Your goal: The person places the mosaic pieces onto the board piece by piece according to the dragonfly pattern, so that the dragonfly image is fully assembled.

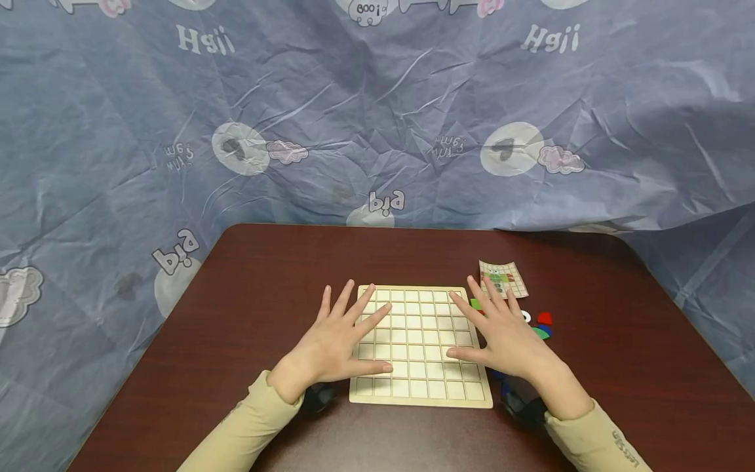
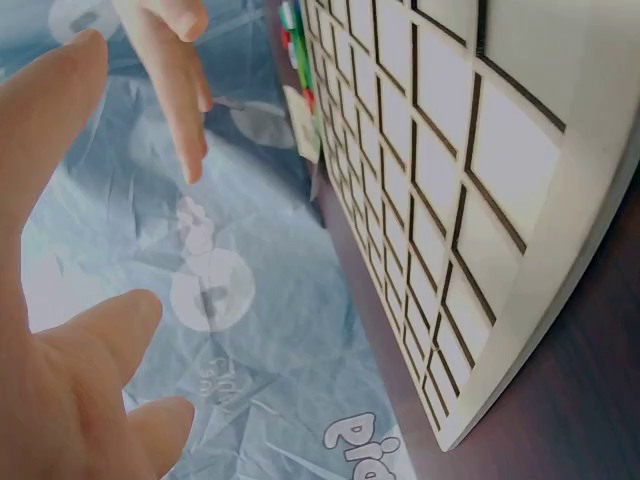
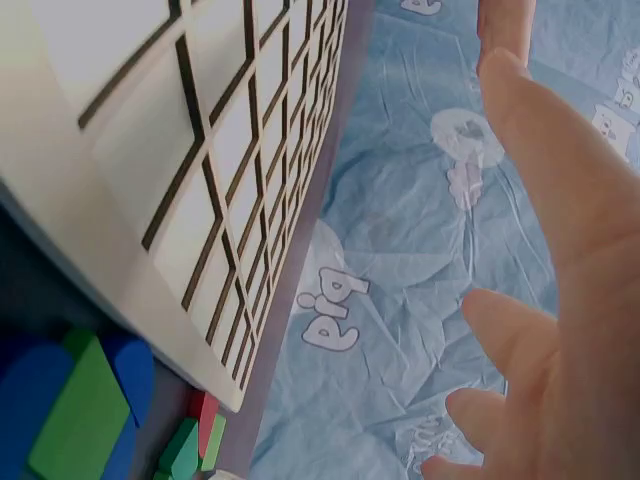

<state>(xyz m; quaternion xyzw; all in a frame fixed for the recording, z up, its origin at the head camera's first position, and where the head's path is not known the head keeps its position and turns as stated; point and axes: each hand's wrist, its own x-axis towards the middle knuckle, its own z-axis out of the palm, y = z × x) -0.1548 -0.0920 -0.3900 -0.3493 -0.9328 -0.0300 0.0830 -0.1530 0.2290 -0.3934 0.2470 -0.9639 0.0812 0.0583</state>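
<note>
A square wooden board point(image 1: 415, 344) with a grid of pale square cells lies on the table. My left hand point(image 1: 333, 337) is spread above its left side, fingers straight and apart. Over the right side, my right hand point(image 1: 504, 334) is spread the same way. Neither hand holds anything, and the wrist views show both raised off the board. Beside the board's right edge lie colored pieces, among them a red piece point(image 1: 544, 318), a green piece point(image 1: 541, 332) and a white ring point(image 1: 526, 316). The right hand partly hides these pieces. Blue and green blocks point(image 3: 80, 410) show in the right wrist view.
A small pattern card point(image 1: 513, 278) with a gridded colored picture lies behind the board's right corner. The dark red-brown table point(image 1: 265, 275) extends around the board. A blue printed cloth point(image 1: 354, 131) hangs behind the table's far edge.
</note>
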